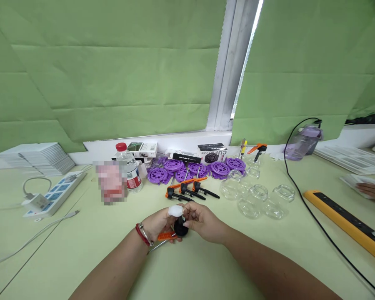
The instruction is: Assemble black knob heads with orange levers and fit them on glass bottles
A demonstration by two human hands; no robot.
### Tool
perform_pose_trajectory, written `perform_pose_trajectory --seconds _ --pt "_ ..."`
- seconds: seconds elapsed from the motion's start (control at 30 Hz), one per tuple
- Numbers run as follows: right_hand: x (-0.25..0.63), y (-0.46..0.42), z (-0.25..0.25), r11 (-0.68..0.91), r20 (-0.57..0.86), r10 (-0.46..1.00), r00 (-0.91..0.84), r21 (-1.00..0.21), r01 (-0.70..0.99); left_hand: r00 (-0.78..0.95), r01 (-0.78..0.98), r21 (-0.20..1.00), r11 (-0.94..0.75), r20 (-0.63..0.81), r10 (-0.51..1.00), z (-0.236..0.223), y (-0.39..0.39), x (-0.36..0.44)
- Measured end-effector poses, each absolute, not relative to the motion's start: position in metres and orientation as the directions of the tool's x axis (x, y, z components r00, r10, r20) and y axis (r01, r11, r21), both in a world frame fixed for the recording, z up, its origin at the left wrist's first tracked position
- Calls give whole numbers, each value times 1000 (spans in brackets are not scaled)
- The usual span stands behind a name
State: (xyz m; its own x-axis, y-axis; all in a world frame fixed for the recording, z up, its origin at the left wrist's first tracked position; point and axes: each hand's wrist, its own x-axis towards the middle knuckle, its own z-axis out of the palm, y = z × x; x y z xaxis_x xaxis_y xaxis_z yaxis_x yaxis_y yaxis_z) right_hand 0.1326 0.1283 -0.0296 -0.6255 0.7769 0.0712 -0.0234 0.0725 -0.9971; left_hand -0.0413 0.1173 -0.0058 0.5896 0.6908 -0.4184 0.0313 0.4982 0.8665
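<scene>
Both hands meet low at the middle of the pale green table. My left hand, with a red bracelet and a white wrap on one fingertip, is closed on a black and orange pump head whose thin tube points down-left. My right hand pinches the black collar of the same pump head from the right. Just beyond the hands lie three more black and orange pump heads. Several clear glass jars stand to the right of them.
Purple plastic discs and small boxes line the back edge, beside a water bottle. A power strip and cable lie left. A black cable and an orange and black bar run along the right, near another person's hand.
</scene>
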Motion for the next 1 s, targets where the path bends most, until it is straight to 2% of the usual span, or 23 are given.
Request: perform_pose_trajectory --seconds 0.47,0.67,1.0 --pt "132 128 -28 43 57 771 -634 -998 -38 563 84 870 486 -444 697 -6 117 -42" --pt "132 128 -30 43 53 774 -630 -999 -30 600 40 872 489 -412 686 -8 118 -42" --pt "133 128 -30 9 50 762 -645 -998 -67 589 60 872 486 -424 688 -3 115 -43"
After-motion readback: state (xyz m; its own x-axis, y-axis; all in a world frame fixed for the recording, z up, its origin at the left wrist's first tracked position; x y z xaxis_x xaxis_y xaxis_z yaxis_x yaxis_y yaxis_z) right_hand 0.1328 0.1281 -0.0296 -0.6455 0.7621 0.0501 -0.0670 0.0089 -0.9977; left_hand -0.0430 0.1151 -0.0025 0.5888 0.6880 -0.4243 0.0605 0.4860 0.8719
